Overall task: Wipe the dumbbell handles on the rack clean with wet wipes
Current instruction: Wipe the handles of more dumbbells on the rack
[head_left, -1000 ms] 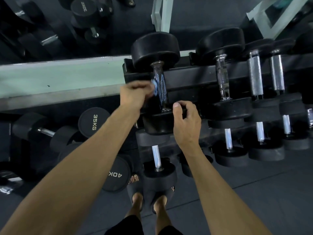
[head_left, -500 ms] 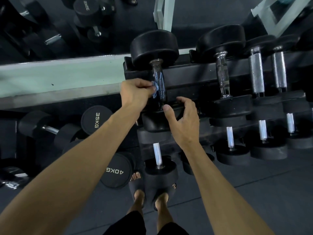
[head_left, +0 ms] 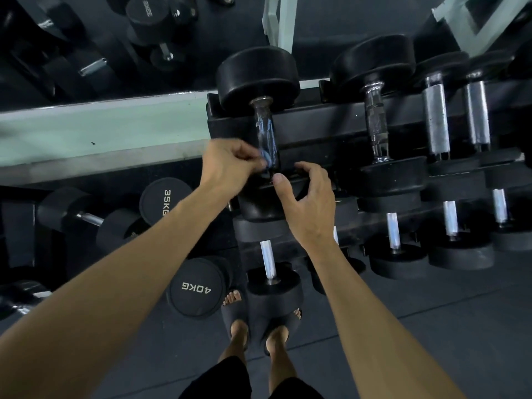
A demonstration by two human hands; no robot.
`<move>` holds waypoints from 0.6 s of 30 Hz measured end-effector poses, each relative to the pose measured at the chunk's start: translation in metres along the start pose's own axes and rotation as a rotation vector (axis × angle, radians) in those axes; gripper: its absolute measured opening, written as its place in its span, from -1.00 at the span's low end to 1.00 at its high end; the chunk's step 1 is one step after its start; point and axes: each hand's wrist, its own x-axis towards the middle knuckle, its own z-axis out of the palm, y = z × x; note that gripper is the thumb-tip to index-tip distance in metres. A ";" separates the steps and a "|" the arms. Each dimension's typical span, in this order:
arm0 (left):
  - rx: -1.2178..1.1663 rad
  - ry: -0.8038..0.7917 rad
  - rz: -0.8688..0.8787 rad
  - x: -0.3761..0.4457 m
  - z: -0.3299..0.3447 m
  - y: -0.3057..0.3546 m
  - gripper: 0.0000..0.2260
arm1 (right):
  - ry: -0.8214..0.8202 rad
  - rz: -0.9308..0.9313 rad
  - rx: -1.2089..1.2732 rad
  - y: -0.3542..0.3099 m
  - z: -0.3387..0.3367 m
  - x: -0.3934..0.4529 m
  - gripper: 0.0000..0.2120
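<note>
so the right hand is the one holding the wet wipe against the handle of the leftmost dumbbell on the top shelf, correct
Not quite: the head view shows the left hand pinching the wet wipe against that handle. The right hand holds no wipe; it rests curved on the near head of the same dumbbell, on the top shelf of the rack.

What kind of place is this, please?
Most likely a gym's free-weights area. A black rack holds rows of dumbbells with metal handles, more dumbbells marked 35KG and 40KG lie on the dark floor, and a wall mirror reflects them.
</note>
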 end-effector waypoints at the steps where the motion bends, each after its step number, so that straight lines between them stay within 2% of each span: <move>1: 0.040 -0.026 -0.025 -0.007 0.000 -0.005 -0.86 | 0.007 -0.002 0.002 -0.001 0.000 0.000 -0.31; 3: 0.038 -0.015 -0.038 -0.011 0.002 -0.008 -0.87 | 0.011 -0.005 0.009 -0.001 0.000 0.000 -0.32; 8: -0.285 0.234 -0.032 0.028 0.008 0.030 -0.83 | -0.010 0.012 0.021 0.000 0.000 0.000 -0.31; 14: -0.036 0.174 0.062 0.011 0.020 0.031 -0.89 | -0.048 0.010 0.017 0.000 -0.002 0.000 -0.29; 16: -0.039 0.209 0.072 0.011 0.019 0.029 -0.89 | -0.055 -0.003 0.016 0.001 -0.003 0.000 -0.28; 18: -0.083 0.308 0.050 0.022 0.018 0.036 -0.87 | -0.064 -0.003 0.026 0.001 -0.004 0.001 -0.28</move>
